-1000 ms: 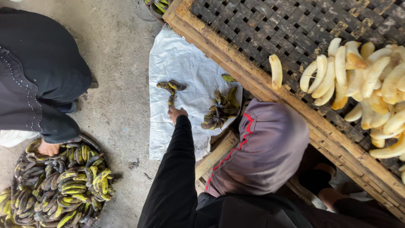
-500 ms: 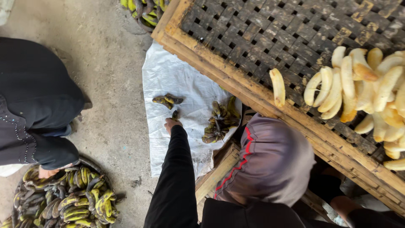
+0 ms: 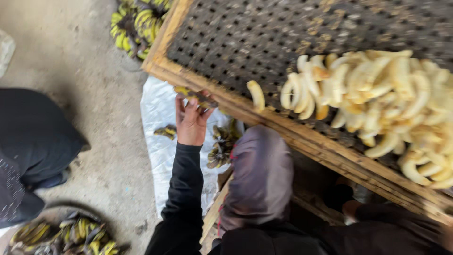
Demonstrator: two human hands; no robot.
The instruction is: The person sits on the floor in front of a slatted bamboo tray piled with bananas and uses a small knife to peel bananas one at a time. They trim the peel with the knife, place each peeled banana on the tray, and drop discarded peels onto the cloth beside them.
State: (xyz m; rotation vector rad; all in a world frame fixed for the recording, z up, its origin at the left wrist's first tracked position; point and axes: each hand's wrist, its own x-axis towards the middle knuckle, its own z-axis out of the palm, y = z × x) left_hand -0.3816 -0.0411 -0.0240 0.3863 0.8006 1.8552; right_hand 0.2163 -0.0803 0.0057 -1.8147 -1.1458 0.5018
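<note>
Left hand (image 3: pixel 191 120): closed on unpeeled banana (image 3: pixel 196 97), raised at tray (image 3: pixel 207 89) near-left edge. Right hand: cannot tell, mostly hidden. Advice: peel over sheet (image 3: pixel 160 141); lay fruit beside peeled pile (image 3: pixel 377 104).

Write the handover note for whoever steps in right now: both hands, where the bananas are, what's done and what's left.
Left hand: raised, gripping a small unpeeled banana bunch at the wooden tray frame.
Right hand: not clearly in view.
Done: peeled bananas piled on the perforated tray.
Left: unpeeled bunches on the white sheet; more in the basket and above the tray's corner.
</note>
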